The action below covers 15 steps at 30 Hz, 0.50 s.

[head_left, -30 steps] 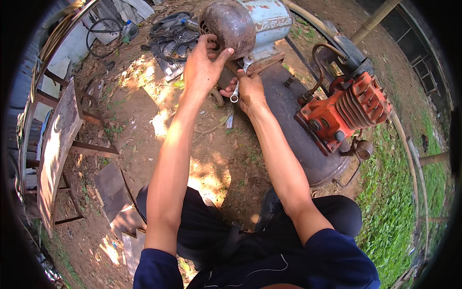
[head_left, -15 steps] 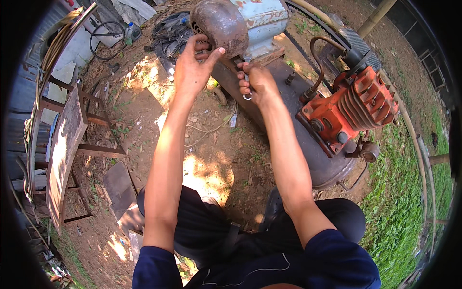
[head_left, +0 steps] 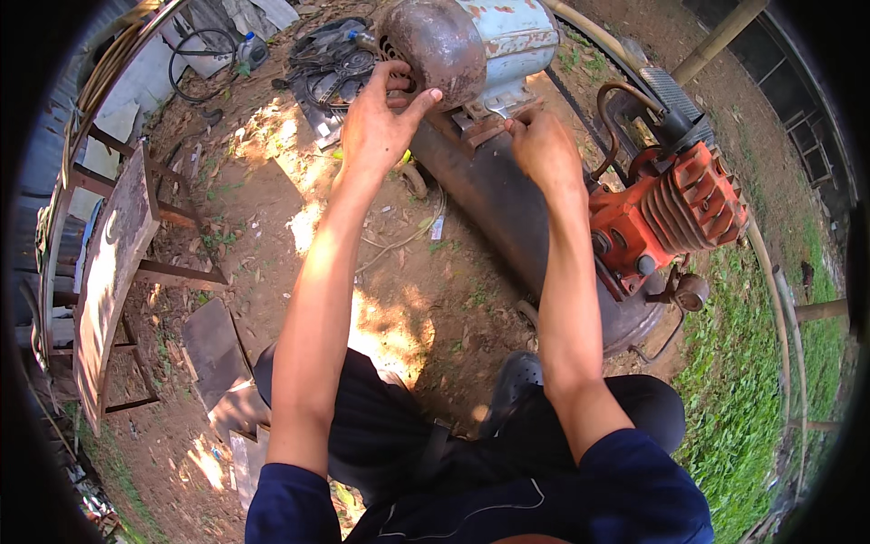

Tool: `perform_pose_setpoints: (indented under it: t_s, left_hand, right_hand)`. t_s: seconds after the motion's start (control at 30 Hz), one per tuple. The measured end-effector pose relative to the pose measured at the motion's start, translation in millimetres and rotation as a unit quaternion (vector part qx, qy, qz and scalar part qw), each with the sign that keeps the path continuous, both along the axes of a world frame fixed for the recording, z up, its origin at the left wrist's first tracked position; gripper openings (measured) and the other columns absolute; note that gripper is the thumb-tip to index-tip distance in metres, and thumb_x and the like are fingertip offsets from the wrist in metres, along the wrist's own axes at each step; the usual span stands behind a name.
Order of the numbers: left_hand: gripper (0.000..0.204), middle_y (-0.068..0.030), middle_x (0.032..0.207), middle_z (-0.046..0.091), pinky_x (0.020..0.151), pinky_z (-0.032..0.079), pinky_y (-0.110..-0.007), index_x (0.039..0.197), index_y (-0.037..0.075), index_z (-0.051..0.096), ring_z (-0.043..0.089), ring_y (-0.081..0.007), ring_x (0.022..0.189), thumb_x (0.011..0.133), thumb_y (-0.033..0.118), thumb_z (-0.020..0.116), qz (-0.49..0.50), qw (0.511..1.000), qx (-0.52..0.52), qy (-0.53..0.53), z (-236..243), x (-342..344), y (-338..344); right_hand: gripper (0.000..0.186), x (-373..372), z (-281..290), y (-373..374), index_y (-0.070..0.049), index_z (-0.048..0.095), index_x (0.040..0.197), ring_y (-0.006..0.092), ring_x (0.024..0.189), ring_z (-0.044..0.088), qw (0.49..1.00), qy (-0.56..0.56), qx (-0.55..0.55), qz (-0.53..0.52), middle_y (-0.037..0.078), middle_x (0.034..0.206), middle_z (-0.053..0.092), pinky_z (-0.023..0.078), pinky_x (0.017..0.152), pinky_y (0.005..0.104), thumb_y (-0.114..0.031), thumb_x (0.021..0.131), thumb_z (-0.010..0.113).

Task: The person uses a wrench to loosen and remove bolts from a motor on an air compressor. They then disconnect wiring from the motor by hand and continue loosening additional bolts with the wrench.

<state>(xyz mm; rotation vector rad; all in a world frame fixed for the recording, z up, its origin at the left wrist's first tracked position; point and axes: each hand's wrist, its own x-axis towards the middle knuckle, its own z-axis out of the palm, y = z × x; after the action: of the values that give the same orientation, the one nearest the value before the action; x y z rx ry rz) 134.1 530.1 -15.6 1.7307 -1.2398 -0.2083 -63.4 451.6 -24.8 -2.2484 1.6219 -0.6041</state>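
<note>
An electric motor with a blue-grey body (head_left: 518,41) and a rusty round end cover (head_left: 444,53) sits on a bracket on top of a dark tank (head_left: 476,186). My left hand (head_left: 379,134) grips the end cover, fingers curled by its vent slots and thumb along its lower side. In my right hand (head_left: 550,156) is a metal wrench (head_left: 499,112), pinched by thumb and fingers. Its visible end points at the motor's foot, next to the mounting bracket (head_left: 484,133). The rest of the wrench is hidden by my fingers.
A red finned compressor head (head_left: 666,204) stands on the tank's right, with a curved brown pipe (head_left: 605,118) beside it. Tangled black cables (head_left: 340,72) lie left of the motor. Further left are a tilted wooden board on a frame (head_left: 113,281) and flat scrap pieces (head_left: 217,354).
The wrench has swung from pointing down toward me to pointing right, and my right hand has moved right with it. My left hand stays on the end cover; the view has shifted slightly.
</note>
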Motion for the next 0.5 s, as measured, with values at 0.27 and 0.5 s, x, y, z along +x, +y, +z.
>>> perform_pose_setpoints:
  t_s: [0.27,0.5]
  left_hand:
    - [0.056,-0.0123,0.109,0.068,0.081,0.053,-0.037,0.118,0.008,0.057,0.068,-0.0238,0.098,0.078,0.042,0.077,0.008,1.0,-0.002,0.016,-1.2,-2.7,0.7]
    - [0.064,-0.016,0.112,0.066,0.08,0.055,-0.036,0.124,0.005,0.053,0.068,-0.0253,0.098,0.079,0.043,0.077,0.003,1.0,-0.001,0.012,-1.5,-0.1,1.8]
  right_hand:
    - [0.026,54.3,-28.9,55.6,0.006,0.043,0.111,0.0216,0.057,0.063,0.793,-0.497,0.354,0.002,0.009,0.079,0.053,0.057,0.048,0.0324,-0.018,0.101,0.046]
    - [0.022,83.0,-46.7,39.8,0.003,0.032,0.113,0.0286,0.062,0.067,0.669,-0.637,0.382,-0.014,0.013,0.083,0.052,0.061,0.052,0.0377,-0.015,0.102,0.039]
